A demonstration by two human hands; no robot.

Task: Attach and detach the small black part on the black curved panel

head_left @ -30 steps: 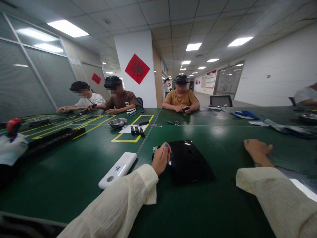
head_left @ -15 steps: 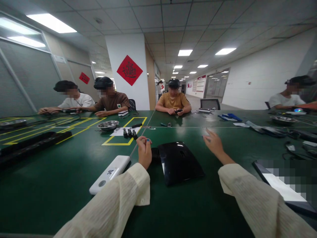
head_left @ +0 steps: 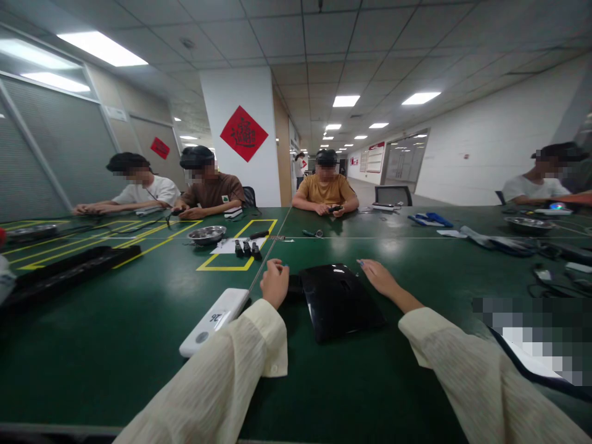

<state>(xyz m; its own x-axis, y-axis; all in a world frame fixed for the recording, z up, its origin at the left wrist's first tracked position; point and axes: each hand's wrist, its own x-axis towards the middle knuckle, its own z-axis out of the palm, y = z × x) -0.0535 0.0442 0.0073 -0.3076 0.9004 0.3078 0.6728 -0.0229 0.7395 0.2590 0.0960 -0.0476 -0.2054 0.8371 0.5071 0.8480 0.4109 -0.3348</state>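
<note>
A glossy black curved panel (head_left: pixel 345 305) lies on the green table in front of me, with a dark block-like part at its left edge. Beside that part is my left hand (head_left: pixel 275 283), its fingers curled in; what they pinch, if anything, is too small to make out. My right hand (head_left: pixel 380 280) is near the panel's upper right corner, fingers stretched out toward it and nothing visible in them. Left of my left forearm rests a white oblong device (head_left: pixel 215 322) marked 26.
Ahead on the left are a metal bowl (head_left: pixel 207 234) and several small black parts (head_left: pixel 247 248) on white paper. A long black tray (head_left: pixel 74 271) lies farther left. Gloves (head_left: pixel 430 219), cables and a dark-edged tablet (head_left: pixel 531 354) are on the right. Several people sit around the table.
My right hand has moved left, closer to the panel, with its fingers lower. My left hand stays beside the panel. The view has shifted slightly, and something pale and red appears at the left edge.
</note>
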